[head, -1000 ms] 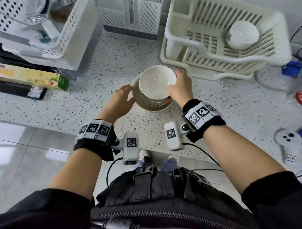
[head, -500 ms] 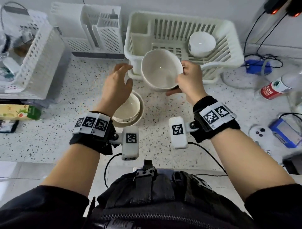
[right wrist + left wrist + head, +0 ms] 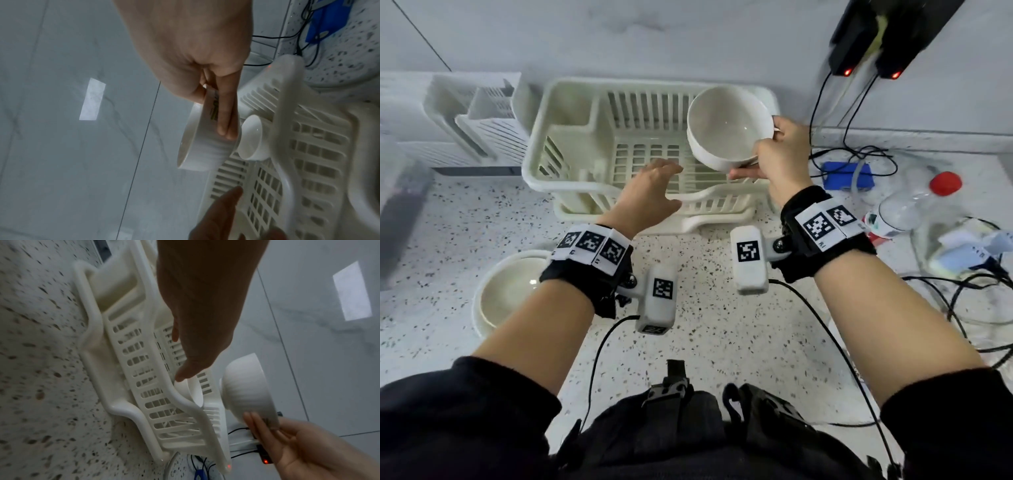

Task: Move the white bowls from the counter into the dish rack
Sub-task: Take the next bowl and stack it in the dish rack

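Observation:
My right hand [image 3: 780,150] grips a white bowl [image 3: 729,126] by its rim and side, tilted, in the air over the right part of the white dish rack [image 3: 571,137]. In the right wrist view the bowl [image 3: 205,146] hangs just above a smaller white bowl [image 3: 255,138] that lies in the rack [image 3: 308,162]. My left hand [image 3: 650,192] is open and holds nothing, its fingers spread above the rack's front rim. Two more stacked white bowls [image 3: 506,294] sit on the speckled counter at the near left, partly hidden by my left wrist.
White slotted baskets [image 3: 479,120] stand left of the rack against the wall. To the right lie a blue box [image 3: 847,176], a clear bottle with a red cap [image 3: 914,205] and several black cables [image 3: 962,291]. Black power adapters [image 3: 859,34] hang on the wall.
My right hand lifted the top bowl off the stack and carried it over the rack's right side. My left hand left the stack and moved forward to the rack's front rim.

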`<state>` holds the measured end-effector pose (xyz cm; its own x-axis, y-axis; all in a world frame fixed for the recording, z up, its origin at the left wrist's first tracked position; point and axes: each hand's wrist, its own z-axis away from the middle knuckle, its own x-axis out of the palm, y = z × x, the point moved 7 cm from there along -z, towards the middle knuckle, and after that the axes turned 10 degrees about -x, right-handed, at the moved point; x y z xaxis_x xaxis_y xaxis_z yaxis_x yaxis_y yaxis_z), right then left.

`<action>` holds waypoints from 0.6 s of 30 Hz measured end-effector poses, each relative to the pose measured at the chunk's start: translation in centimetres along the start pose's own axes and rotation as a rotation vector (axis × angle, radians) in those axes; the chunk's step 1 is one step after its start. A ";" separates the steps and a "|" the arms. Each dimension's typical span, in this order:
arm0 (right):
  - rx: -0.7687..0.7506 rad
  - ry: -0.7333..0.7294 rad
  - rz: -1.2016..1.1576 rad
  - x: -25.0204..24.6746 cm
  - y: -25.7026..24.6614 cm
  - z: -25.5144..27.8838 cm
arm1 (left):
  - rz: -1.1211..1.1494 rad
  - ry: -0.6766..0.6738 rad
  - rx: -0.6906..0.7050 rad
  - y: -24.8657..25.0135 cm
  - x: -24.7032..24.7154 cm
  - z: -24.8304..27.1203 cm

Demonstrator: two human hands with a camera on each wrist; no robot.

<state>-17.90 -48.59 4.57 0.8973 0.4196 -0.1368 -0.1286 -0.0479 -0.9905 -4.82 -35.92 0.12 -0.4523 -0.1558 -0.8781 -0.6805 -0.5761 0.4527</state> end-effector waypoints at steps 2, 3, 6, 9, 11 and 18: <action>0.026 -0.002 0.003 -0.2 0.1 -1.8 | -0.020 -0.054 -0.021 0.5 0.8 -1.4; 0.045 0.003 0.009 -0.2 0.2 -2.6 | -0.032 -0.089 -0.031 0.6 1.2 -2.0; 0.084 0.017 0.022 0.4 1.1 -5.1 | -0.078 -0.193 -0.055 0.5 2.6 -3.8; 0.112 0.010 0.066 1.3 2.4 -7.3 | -0.146 -0.279 -0.089 -0.7 3.9 -5.3; 0.131 0.004 0.099 1.9 3.4 -8.5 | -0.168 -0.326 -0.110 -1.5 4.5 -5.7; 0.240 -0.070 0.166 4.5 6.2 -11.3 | -0.167 -0.426 -0.136 -3.8 6.2 -6.6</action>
<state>-9.88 -57.25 -2.34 0.8251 0.4862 -0.2876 -0.3750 0.0907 -0.9226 -1.20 -40.00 -8.11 -0.5586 0.2749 -0.7826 -0.6953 -0.6696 0.2611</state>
